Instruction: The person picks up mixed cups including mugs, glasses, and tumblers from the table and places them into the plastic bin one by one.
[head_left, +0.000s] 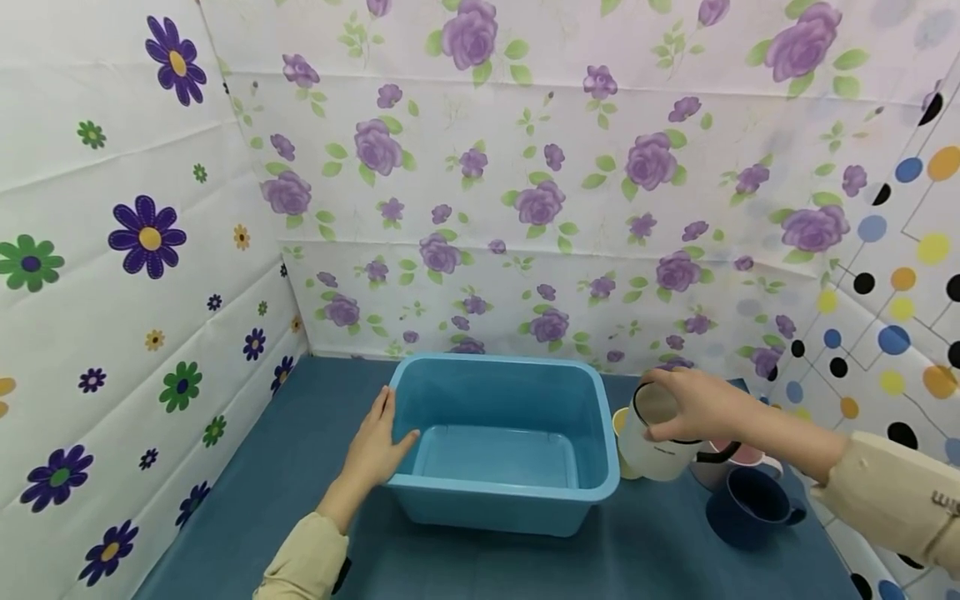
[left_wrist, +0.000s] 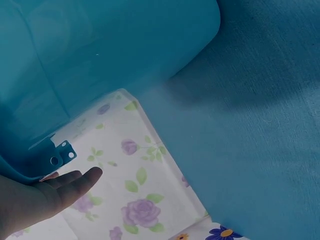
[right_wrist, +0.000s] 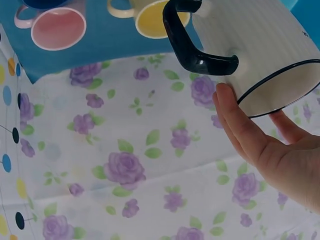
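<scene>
A white mug point(head_left: 660, 450) with a black rim and black handle is gripped near its rim by my right hand point(head_left: 693, 404), to the right of the tub. In the right wrist view the thumb and fingers are at the rim of the mug point(right_wrist: 260, 50), and its black handle points away from the palm. My left hand point(head_left: 375, 442) rests on the left rim of a blue plastic tub point(head_left: 502, 508), thumb toward the inside and fingers along the outside. The inside of the tub holds nothing in the head view.
Right of the tub stand a yellow mug point(right_wrist: 152, 20), a pink mug point(right_wrist: 59, 29) and a dark blue mug point(head_left: 750, 508) on the blue table point(head_left: 247, 483). Flowered sheets point(head_left: 480, 200) hang behind and at the left; a dotted sheet point(head_left: 892, 333) hangs at the right.
</scene>
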